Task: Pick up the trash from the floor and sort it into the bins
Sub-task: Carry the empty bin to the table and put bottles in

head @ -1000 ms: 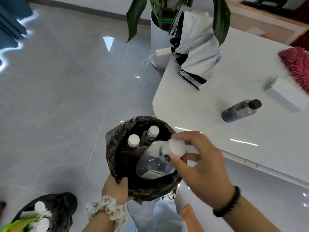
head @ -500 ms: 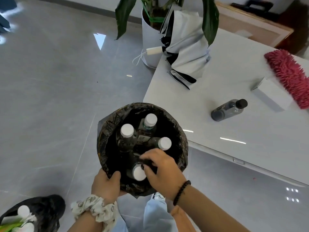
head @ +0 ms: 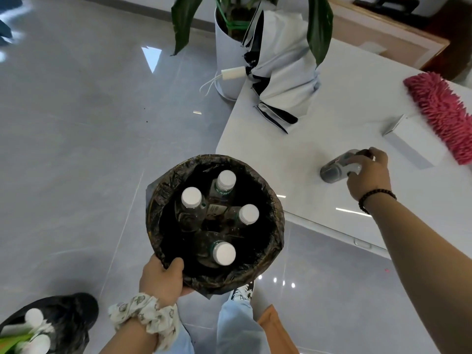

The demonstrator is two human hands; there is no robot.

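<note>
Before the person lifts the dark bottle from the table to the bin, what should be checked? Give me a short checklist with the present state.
1. Right hand grips the dark bottle: ok.
2. Bottle cap is closed: cannot tell, the fingers hide it.
3. Left hand holds the bin by its rim: ok.
4. Bin opening faces up and is unobstructed: ok.
5. Room left among the four white-capped bottles: cannot tell.
6. White box lies apart from the bottle: ok.

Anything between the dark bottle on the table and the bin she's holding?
Nothing visible. The right hand grips the dark bottle on the white table; only bare tabletop lies toward the bin, held by the left hand.
</note>
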